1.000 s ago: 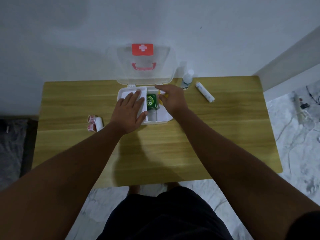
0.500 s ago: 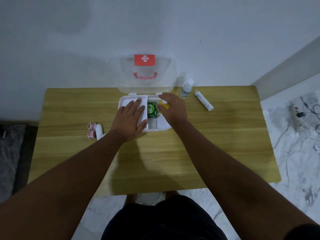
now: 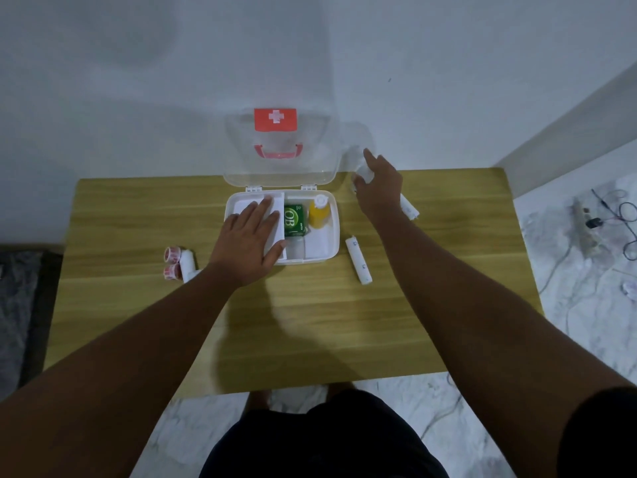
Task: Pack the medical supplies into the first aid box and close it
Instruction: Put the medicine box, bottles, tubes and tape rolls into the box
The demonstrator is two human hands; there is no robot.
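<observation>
The white first aid box (image 3: 333, 225) stands open on the table, its clear lid (image 3: 279, 146) with a red cross leaning against the wall. Inside lie a green packet (image 3: 295, 220) and a yellow bottle (image 3: 319, 212). My left hand (image 3: 253, 241) rests flat on the white tray (image 3: 243, 205) in the box's left half. My right hand (image 3: 379, 184) is at the back right, fingers curled round a small white bottle (image 3: 362, 171). One white tube (image 3: 359, 260) lies right of the box; another (image 3: 409, 208) pokes out from under my right hand.
Red-and-white tape rolls (image 3: 172, 262) and a white roll (image 3: 188, 265) lie on the wooden table (image 3: 310, 322) left of the box. A wall stands right behind the table. Cables and a power strip (image 3: 593, 222) lie on the marble floor at the right.
My right hand has left the yellow bottle in the box and moved back and right onto the small white bottle. The tube right of the box is uncovered. My left hand stays put.
</observation>
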